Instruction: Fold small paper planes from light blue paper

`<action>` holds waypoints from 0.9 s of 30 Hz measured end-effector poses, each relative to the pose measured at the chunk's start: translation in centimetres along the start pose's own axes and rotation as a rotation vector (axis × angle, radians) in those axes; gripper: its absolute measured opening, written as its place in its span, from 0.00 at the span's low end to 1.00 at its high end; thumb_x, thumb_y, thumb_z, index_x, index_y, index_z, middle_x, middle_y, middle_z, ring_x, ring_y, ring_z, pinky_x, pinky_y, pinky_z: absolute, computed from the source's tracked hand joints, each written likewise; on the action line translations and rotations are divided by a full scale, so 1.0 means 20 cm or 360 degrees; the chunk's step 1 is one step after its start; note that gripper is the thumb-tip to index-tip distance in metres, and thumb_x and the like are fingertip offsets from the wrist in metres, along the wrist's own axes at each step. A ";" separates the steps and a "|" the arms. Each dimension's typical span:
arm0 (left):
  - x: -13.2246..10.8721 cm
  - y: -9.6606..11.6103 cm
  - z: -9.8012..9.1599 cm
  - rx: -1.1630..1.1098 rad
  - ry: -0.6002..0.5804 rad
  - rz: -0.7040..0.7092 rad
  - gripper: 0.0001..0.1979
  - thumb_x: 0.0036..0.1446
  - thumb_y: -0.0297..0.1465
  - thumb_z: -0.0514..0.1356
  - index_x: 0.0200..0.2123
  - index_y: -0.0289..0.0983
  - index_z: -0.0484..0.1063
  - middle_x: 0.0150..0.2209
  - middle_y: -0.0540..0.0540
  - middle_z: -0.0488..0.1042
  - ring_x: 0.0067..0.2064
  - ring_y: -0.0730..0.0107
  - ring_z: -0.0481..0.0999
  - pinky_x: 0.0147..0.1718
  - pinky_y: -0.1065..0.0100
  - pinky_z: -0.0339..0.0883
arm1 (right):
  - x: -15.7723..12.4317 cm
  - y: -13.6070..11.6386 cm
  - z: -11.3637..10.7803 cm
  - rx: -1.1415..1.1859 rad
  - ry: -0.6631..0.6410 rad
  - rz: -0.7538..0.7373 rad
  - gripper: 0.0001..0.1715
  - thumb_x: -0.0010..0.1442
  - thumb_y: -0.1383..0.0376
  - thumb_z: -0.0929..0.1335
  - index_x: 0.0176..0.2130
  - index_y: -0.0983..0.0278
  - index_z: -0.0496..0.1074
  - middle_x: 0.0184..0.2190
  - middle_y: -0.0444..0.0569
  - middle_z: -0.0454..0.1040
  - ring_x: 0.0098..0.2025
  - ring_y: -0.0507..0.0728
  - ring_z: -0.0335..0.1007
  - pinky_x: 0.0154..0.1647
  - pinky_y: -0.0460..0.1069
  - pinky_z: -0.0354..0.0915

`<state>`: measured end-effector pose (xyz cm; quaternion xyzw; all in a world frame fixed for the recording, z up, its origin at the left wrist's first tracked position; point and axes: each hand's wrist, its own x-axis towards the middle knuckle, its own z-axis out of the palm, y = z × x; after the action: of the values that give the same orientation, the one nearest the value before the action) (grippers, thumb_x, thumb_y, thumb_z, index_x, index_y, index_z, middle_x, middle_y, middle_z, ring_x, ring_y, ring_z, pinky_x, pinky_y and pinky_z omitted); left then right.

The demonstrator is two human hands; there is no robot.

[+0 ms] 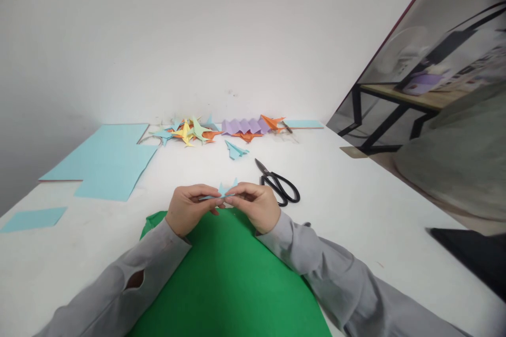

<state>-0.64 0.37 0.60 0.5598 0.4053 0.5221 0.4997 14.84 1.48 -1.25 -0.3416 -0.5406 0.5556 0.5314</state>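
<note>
Between my two hands is a small light-blue folded paper figure (222,190) with pointed tips sticking up. My left hand (193,204) pinches its left side between thumb and fingers. The right side is pinched by my right hand (256,203), and the fingertips of both hands nearly meet. Part of the figure is hidden behind the fingers. Just beyond my right hand lie black-handled scissors (280,184), blades pointing away to the left. A blue folded paper plane (236,151) rests farther back on the white table (363,210).
Folded paper figures (192,130) in several colours are heaped by the wall, beside a pleated purple paper (245,126). Blue paper sheets (114,160) lie at the left, with a smaller blue piece (33,219) nearer. Green cloth (229,274) spreads below my hands. A person (454,152) is at the right.
</note>
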 end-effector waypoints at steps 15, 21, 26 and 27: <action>0.00 0.00 0.02 0.0071 0.0102 0.0043 0.05 0.38 0.28 0.66 0.20 0.33 0.74 0.26 0.47 0.74 0.22 0.72 0.73 0.22 0.69 0.71 | -0.01 0.00 0.02 -0.0150 -0.0002 -0.0121 0.06 0.45 0.64 0.71 0.24 0.64 0.71 0.22 0.44 0.73 0.26 0.52 0.70 0.30 0.48 0.66; -0.01 0.00 0.03 0.0069 0.0140 -0.0025 0.05 0.40 0.28 0.65 0.20 0.32 0.72 0.19 0.48 0.74 0.21 0.71 0.73 0.22 0.70 0.70 | -0.02 0.01 0.05 -0.0035 0.0129 0.0088 0.11 0.41 0.60 0.73 0.23 0.65 0.70 0.19 0.44 0.73 0.22 0.52 0.68 0.25 0.47 0.64; -0.01 0.02 0.03 0.0055 0.0149 -0.0106 0.06 0.41 0.30 0.65 0.22 0.32 0.73 0.17 0.48 0.74 0.21 0.70 0.74 0.23 0.69 0.71 | -0.01 0.02 0.04 -0.0169 0.0133 -0.0024 0.09 0.44 0.61 0.72 0.25 0.64 0.71 0.18 0.42 0.70 0.21 0.50 0.65 0.23 0.46 0.62; -0.01 0.02 0.03 0.0050 0.0152 -0.0118 0.07 0.40 0.30 0.65 0.22 0.32 0.73 0.17 0.48 0.74 0.21 0.70 0.74 0.23 0.68 0.71 | -0.01 0.02 0.04 -0.0204 0.0137 -0.0063 0.09 0.44 0.61 0.72 0.25 0.64 0.71 0.19 0.42 0.70 0.21 0.50 0.64 0.24 0.46 0.61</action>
<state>-0.05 0.01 0.89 0.5268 0.4572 0.5229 0.4900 14.06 1.11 -1.47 -0.3877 -0.5584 0.4941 0.5419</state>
